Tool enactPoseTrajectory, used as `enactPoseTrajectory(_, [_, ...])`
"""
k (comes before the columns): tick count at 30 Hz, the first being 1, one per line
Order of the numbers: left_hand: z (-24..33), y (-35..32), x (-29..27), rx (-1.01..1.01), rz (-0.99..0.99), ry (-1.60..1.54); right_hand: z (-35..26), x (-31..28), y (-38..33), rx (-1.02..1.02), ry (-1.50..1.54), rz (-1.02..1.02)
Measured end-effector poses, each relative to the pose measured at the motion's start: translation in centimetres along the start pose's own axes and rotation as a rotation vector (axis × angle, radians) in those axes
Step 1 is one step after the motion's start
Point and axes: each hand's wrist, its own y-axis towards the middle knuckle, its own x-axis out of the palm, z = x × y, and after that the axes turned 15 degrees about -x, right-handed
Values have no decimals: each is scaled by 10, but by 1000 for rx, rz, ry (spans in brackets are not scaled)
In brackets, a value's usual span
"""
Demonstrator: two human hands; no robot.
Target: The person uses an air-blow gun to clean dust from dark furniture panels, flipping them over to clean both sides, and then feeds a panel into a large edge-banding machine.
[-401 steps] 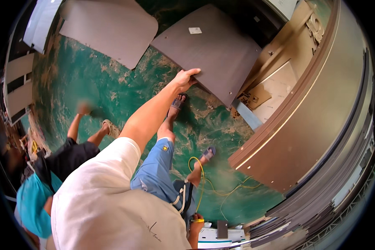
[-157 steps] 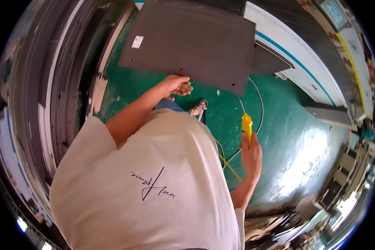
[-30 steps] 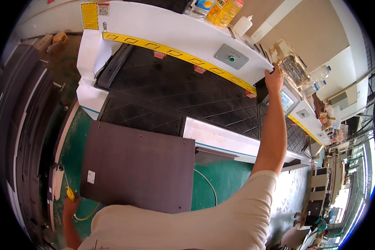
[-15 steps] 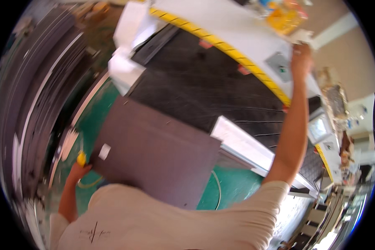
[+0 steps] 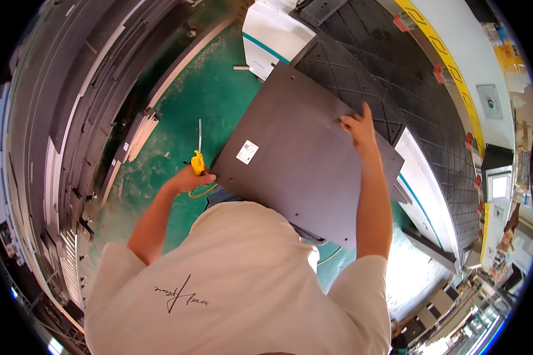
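Observation:
A large dark brown panel lies tilted in front of me, with small holes near its corners and a white label. My left hand is closed around a yellow air blow gun with a thin metal nozzle pointing away. Its thumb is at the panel's left corner; I cannot tell if it touches. My right hand is over the panel's far right part, one finger stretched out and the thumb apart, holding nothing. Whether its fingertips touch the panel is unclear.
A black ribbed machine bed lies beyond the panel, edged by a yellow strip. White machine housings stand at its corner. Stacked dark boards fill the left side. Underfoot is a green floor. A yellow hose hangs by my left hand.
My right hand has come from the white machine beam at the far right down over the panel. The view has shifted, so the panel and left hand now appear farther right.

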Motion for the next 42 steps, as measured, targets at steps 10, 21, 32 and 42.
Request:
enactPoseTrajectory(10, [-30, 28, -5, -26, 19, 5, 2, 203, 35, -551, -763, 33])
enactPoseTrajectory(21, [-52, 33, -12, -179, 31, -92, 52, 35, 10, -491, -965, 522])
enactPoseTrajectory(32, [-30, 19, -13, -265, 122, -14, 116, -311, -126, 147, -943, 940])
enactPoseTrajectory(42, [-6, 11, -1, -205, 101, 125, 81, -226, -77, -5, -1109, 714])
